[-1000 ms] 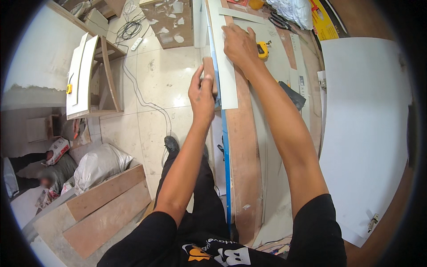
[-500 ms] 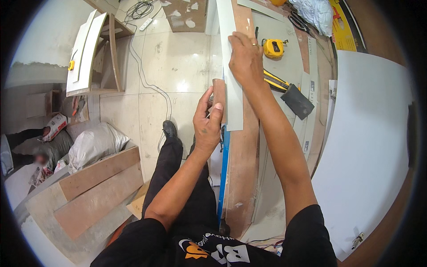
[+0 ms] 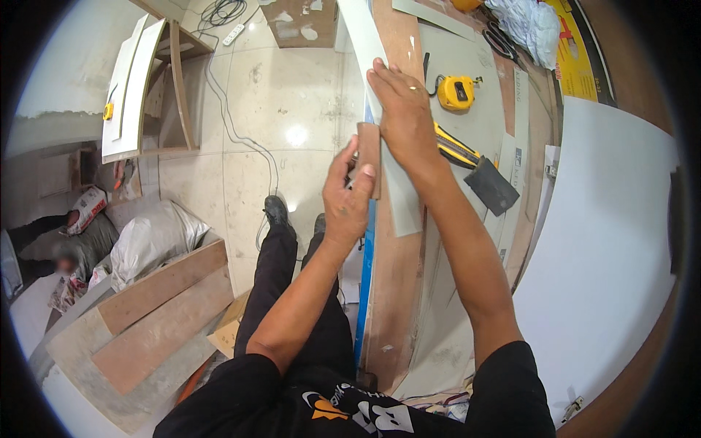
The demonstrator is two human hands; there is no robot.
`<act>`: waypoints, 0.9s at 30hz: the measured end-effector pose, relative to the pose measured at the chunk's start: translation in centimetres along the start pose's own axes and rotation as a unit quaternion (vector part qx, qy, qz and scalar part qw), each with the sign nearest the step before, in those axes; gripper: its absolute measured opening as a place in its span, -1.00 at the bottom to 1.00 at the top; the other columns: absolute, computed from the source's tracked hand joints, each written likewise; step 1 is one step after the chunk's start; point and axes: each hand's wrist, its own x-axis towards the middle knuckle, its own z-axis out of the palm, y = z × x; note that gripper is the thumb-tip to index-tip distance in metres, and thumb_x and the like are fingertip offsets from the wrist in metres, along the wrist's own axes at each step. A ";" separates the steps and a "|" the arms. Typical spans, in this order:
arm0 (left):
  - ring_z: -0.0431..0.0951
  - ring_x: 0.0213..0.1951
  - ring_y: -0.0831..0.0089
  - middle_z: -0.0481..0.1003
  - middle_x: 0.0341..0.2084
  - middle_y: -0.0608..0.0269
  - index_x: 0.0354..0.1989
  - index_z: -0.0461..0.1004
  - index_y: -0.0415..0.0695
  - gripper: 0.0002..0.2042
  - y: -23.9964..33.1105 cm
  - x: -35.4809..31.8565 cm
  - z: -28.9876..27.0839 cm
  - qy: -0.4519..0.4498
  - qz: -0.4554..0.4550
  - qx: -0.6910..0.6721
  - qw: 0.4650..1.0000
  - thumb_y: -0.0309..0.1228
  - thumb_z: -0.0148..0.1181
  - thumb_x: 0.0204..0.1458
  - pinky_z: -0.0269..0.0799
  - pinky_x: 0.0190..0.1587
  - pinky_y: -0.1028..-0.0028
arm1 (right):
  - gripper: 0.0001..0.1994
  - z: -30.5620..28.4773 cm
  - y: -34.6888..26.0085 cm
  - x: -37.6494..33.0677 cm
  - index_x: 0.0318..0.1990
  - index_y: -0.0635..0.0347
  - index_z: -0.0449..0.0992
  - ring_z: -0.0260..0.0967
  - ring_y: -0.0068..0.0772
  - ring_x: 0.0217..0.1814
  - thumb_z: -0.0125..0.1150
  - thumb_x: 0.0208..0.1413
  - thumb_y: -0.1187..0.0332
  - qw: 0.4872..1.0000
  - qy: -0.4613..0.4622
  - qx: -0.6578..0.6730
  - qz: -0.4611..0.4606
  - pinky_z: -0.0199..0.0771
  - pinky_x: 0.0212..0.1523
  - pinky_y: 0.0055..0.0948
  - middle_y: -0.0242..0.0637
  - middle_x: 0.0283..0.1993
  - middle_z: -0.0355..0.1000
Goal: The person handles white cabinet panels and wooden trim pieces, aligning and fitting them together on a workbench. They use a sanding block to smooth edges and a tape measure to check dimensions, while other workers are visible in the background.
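Note:
My left hand (image 3: 346, 201) is closed round a brown oblong block (image 3: 370, 157), thumb on its near side, fingers partly hidden behind it. The block stands along the left edge of a long pale strip (image 3: 401, 201); whether they touch is hard to tell. My right hand (image 3: 404, 113) lies on top of this strip, fingers stretched forward and a ring on one. The strip slants across a wooden board (image 3: 394, 314) on the bench. Beside my right forearm lie a yellow utility knife (image 3: 456, 150) and a black block (image 3: 491, 187), with a yellow tape measure (image 3: 456, 93) farther off.
Scissors (image 3: 501, 40) and a crumpled white bag (image 3: 527, 33) lie at the far right. A large white panel (image 3: 595, 248) fills the right side. Leftward are a wooden cabinet frame (image 3: 175, 87), a floor cable (image 3: 237, 135), a white sack (image 3: 157, 241) and another person's arm (image 3: 36, 233).
The strip has turned, its near end swinging right and toward me and its far end leftward. Both hands have shifted slightly with it. The view has moved a little too.

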 end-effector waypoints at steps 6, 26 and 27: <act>0.56 0.04 0.43 0.55 0.10 0.05 0.49 0.34 -0.28 -0.42 0.0 0.7 -0.6 0.001 -0.018 -0.007 1.000 -0.27 0.23 0.37 0.48 0.13 0.42 | -0.46 -5.1 3.3 -0.6 0.39 0.10 0.54 0.24 0.10 0.56 0.34 0.23 0.32 0.992 -0.115 0.036 -0.035 0.30 0.52 -0.06 -0.16 0.59 0.33; 0.54 -0.27 0.59 0.56 -0.03 0.19 0.53 0.27 -0.17 -0.46 3.8 11.2 1.3 -0.003 -0.069 -0.171 0.983 -0.25 0.07 0.44 0.44 -0.41 0.56 | -0.37 -4.2 -3.3 -5.5 0.54 0.20 0.32 -0.18 0.10 0.79 0.16 0.42 0.11 0.992 -0.111 0.011 0.066 -0.24 0.64 0.35 -0.01 0.73 -0.02; 0.56 -0.24 0.57 0.57 -0.01 0.18 0.53 0.27 -0.16 -0.46 3.9 11.9 1.4 0.003 -0.067 -0.230 0.971 -0.25 0.06 0.44 0.46 -0.39 0.54 | -0.39 -3.9 -3.8 -5.5 0.52 0.20 0.35 -0.16 0.09 0.78 0.18 0.40 0.15 0.992 -0.096 0.035 0.077 -0.22 0.64 0.32 -0.02 0.72 0.00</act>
